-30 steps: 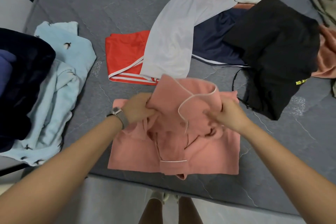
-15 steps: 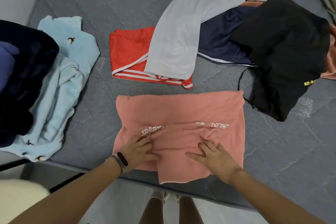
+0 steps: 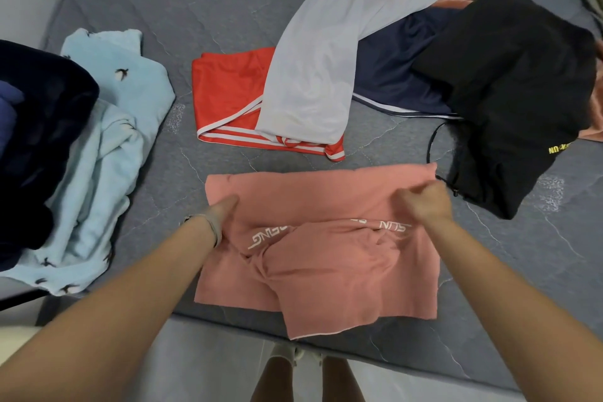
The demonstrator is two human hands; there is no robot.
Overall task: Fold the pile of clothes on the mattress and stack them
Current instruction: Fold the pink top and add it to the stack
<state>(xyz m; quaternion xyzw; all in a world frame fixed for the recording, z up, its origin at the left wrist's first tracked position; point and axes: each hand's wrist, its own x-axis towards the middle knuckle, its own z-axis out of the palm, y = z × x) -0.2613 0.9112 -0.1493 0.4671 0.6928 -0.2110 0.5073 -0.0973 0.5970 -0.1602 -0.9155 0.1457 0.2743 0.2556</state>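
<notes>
The pink top (image 3: 326, 264) lies at the near edge of the mattress (image 3: 195, 10), partly folded, its white lettering upside down to you across the middle and a loose flap hanging over the near edge. Half a second ago your hands were pressing flat on that lower fold; now they have moved up to the far half. Your left hand (image 3: 225, 212) is closed on the cloth near the top's left side, fingers tucked into it. Your right hand (image 3: 424, 202) is fisted on the far right corner, which it pinches and lifts slightly.

That shift suggests the lower fold is set and you are about to bring the far edge toward you for the next fold. The middle is still bunched under the lettering, so the fold may trap wrinkles unless you pull it taut first.

Beyond it, most of the pile waits unfolded: red shorts (image 3: 228, 91) under a white garment (image 3: 319, 68), navy shorts (image 3: 401, 81) beside them, a black garment (image 3: 509, 91) just right of the top. A light blue piece (image 3: 107, 157) and a dark bundle (image 3: 36, 127) lie to your left.
</notes>
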